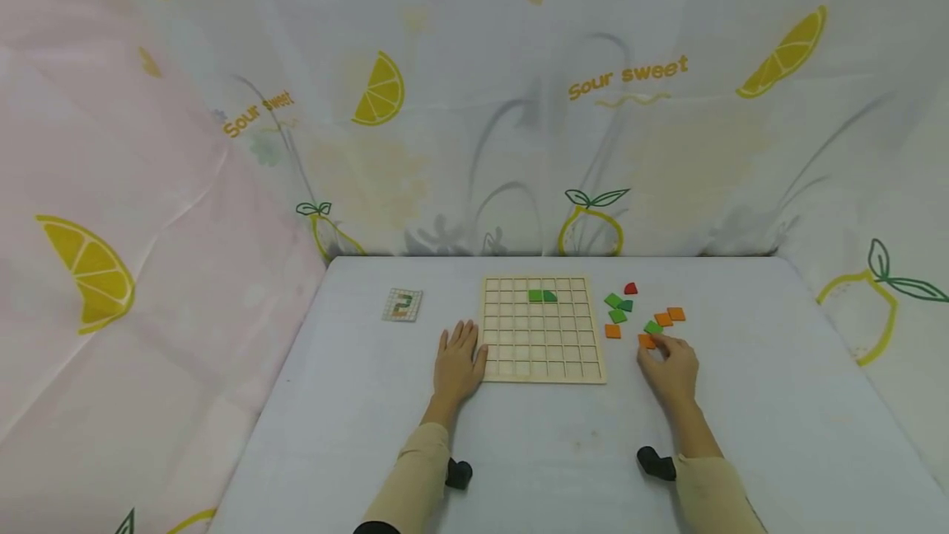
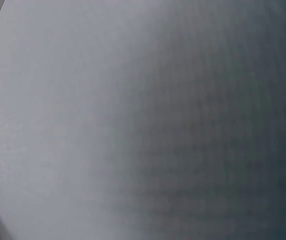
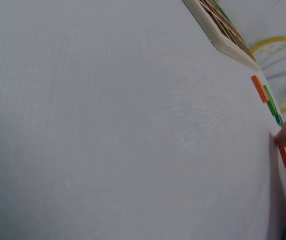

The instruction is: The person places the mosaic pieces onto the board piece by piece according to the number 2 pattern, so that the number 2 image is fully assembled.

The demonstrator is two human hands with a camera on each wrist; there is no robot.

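Note:
My left hand (image 1: 457, 361) lies flat with straight fingers against the left edge of a wooden grid board (image 1: 541, 336). On the board, a green square tile (image 1: 535, 296) sits beside a darker green tile (image 1: 549, 297) with one cut corner, both in the second row. Right of the board, my right hand (image 1: 671, 367) pinches an orange square tile (image 1: 646, 341) between thumb and fingers at the table. The right wrist view shows that same orange tile (image 3: 284, 156), partly hidden by the fingers. The left wrist view is mostly blurred tabletop.
Close around the right hand are loose tiles: a light green one (image 1: 653, 327), several orange ones (image 1: 675, 314), more green ones (image 1: 618, 316) and a red one (image 1: 631, 288). A small pattern card (image 1: 403, 304) lies left of the board on the white table (image 1: 334, 435).

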